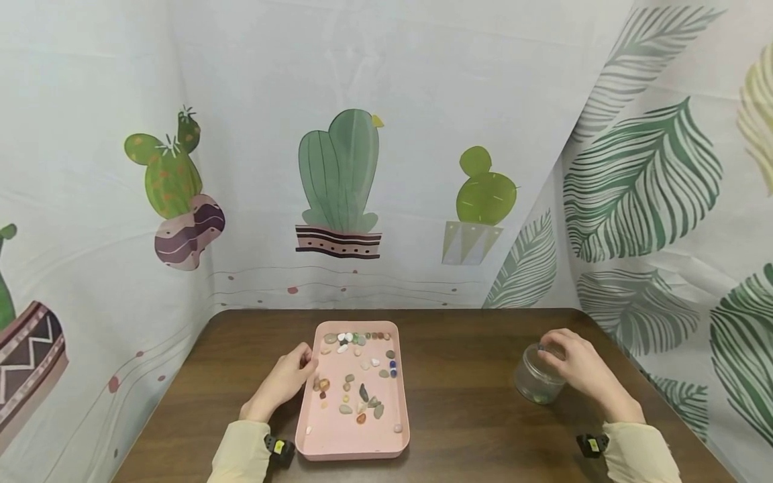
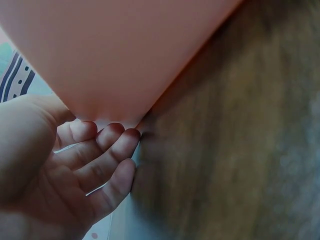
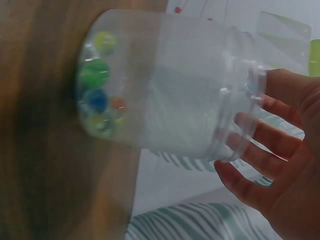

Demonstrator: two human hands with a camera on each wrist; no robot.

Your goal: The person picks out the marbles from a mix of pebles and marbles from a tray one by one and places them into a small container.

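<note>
My left hand [image 1: 288, 376] is at the left side of a pink tray [image 1: 353, 446]. In the left wrist view its fingers [image 2: 112, 137] are curled against the tray's outer wall, with the thumb up by the rim. Across the table, my right hand [image 1: 575, 362] is over the mouth of a clear plastic jar [image 1: 534, 382], which stands upright. Its fingertips pinch a small blue marble [image 1: 541, 347] at the jar's opening. At the jar's bottom lie several glass marbles, among them a green marble [image 3: 94, 73] and a blue marble [image 3: 95, 100].
Several pebbles lie scattered in the tray, including a brown stone [image 1: 324, 384] and a dark green stone [image 1: 364, 392]. Two blue marbles [image 1: 393, 369] sit by its right wall. The brown wooden table [image 1: 461, 402] backs onto a printed curtain [image 1: 417, 100].
</note>
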